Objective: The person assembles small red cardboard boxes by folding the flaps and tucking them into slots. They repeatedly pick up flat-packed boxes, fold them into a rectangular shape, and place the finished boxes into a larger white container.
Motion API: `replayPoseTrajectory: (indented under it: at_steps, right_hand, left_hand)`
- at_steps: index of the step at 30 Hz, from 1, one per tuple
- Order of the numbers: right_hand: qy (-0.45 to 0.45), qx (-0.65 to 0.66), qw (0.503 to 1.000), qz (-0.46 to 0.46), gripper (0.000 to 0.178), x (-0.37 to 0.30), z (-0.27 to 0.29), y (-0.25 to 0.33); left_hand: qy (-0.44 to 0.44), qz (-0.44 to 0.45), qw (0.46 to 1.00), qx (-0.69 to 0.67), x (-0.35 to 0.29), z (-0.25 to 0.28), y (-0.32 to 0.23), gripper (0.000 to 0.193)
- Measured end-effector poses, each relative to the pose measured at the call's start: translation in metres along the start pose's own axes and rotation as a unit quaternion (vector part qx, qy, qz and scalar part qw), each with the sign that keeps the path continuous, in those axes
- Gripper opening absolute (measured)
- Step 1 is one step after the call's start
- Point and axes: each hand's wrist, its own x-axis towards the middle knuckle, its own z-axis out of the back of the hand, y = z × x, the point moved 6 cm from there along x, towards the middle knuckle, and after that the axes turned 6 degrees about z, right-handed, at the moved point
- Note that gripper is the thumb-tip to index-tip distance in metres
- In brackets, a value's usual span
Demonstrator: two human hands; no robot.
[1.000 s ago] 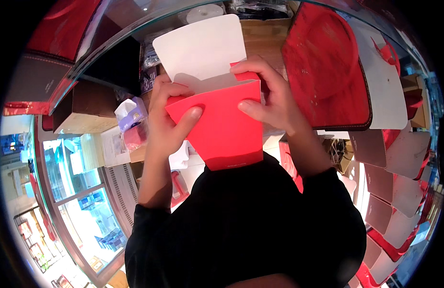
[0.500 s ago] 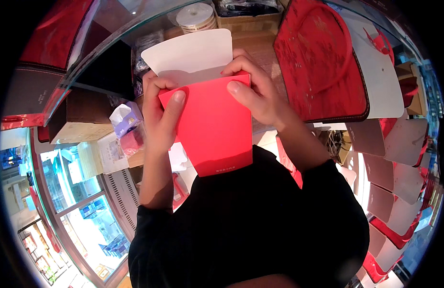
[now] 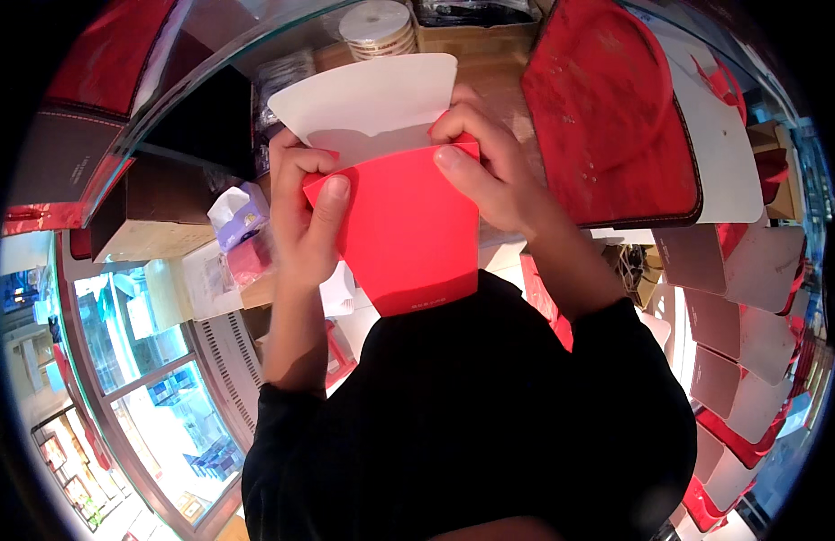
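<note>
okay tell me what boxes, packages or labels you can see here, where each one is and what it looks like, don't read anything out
Red cardboard box with white flap: centre, gripped by left hand and right hand.
Large red lidded case: upper right, dark trim.
Lilac tissue box: left of hands.
Cream ribbon spool: top centre.
Flat brown and red box blanks: right edge, stacked.

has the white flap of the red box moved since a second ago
Yes. The white flap has tipped away from the person toward the ribbon spool on the counter; both hands hold the red box.
</note>
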Motion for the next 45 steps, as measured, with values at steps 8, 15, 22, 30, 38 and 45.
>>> replayPoseTrajectory:
  at_steps: [8, 15, 22, 30, 38, 45]
  right_hand:
    - [-0.191, 0.195, 0.962, -0.013, 0.034, -0.010, -0.007, -0.008]
    - [-0.048, 0.075, 0.994, 0.063, 0.042, -0.004, -0.002, -0.003]
    - [-0.115, 0.084, 0.990, 0.025, 0.028, -0.009, -0.001, -0.007]
    - [-0.050, 0.077, 0.996, 0.008, 0.036, -0.011, -0.003, -0.006]
    - [0.139, 0.013, 0.986, -0.096, 0.051, 0.000, -0.002, -0.009]
    - [0.091, 0.054, 0.983, -0.147, 0.048, -0.016, 0.004, -0.026]
  left_hand:
    - [-0.098, 0.001, 0.977, -0.191, 0.001, -0.005, -0.012, 0.024]
    - [-0.040, -0.060, 0.988, -0.137, 0.004, -0.003, -0.001, 0.020]
    - [-0.012, -0.078, 0.991, -0.109, 0.005, -0.012, -0.004, 0.032]
    - [0.013, 0.082, 0.994, -0.070, -0.002, -0.018, 0.007, 0.050]
    - [0.007, 0.064, 0.997, -0.031, 0.007, -0.019, -0.003, 0.056]
    - [0.080, 0.232, 0.969, 0.043, -0.013, -0.018, 0.038, 0.051]
